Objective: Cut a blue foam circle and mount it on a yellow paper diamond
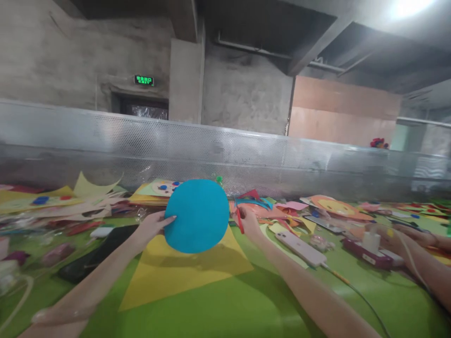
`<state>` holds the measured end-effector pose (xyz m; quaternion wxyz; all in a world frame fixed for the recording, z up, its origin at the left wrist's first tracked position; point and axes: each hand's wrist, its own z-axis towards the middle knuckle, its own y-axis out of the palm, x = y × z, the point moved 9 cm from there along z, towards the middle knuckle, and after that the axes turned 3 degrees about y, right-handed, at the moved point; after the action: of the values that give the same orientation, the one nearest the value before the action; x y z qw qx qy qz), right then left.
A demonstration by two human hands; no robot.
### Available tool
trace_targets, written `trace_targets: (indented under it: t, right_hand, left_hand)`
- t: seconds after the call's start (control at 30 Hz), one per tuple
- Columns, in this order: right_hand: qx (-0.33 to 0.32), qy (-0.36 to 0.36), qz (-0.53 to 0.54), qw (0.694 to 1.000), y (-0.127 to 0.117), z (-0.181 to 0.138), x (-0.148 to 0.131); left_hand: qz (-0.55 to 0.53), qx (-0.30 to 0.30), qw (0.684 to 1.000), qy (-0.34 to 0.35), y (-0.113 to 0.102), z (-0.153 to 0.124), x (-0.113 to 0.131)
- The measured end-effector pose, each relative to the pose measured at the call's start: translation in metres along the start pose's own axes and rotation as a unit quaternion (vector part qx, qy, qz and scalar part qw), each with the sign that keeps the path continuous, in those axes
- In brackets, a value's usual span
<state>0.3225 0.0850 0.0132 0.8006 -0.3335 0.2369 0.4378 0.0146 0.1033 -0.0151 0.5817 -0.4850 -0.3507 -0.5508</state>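
At the frame's centre, your left hand (pixel 154 225) pinches a blue disc (pixel 197 216); just right of it, your right hand (pixel 248 223) grips a red tool (pixel 240 219). Yellow paper (pixel 186 277) lies below.

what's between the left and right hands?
In the head view: the round blue sheet, held at its edge by the left hand. A yellow sheet lies below.

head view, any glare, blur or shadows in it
Head view: ceiling light blown out white at upper right; also head view: soft shadow on the yellow paper sheet below the blue paper disc, and blur along the left edge.
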Motion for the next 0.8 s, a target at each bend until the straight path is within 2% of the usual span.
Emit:
trace_targets:
  t: [0.17,0.37,0.8]
  right_hand:
    - [-0.043,-0.014,-0.012,0.999,0.006,0.001,-0.004]
    - [-0.127,0.033,0.080,0.988,0.020,-0.006,-0.007]
    - [-0.148,0.024,0.100,0.984,0.025,-0.008,-0.005]
  left_hand:
    - [0.012,0.006,1.000,-0.006,0.001,-0.002,0.003]
    - [0.006,0.007,1.000,-0.014,0.000,-0.002,0.002]
    - [0.003,-0.012,1.000,-0.009,0.005,-0.005,0.007]
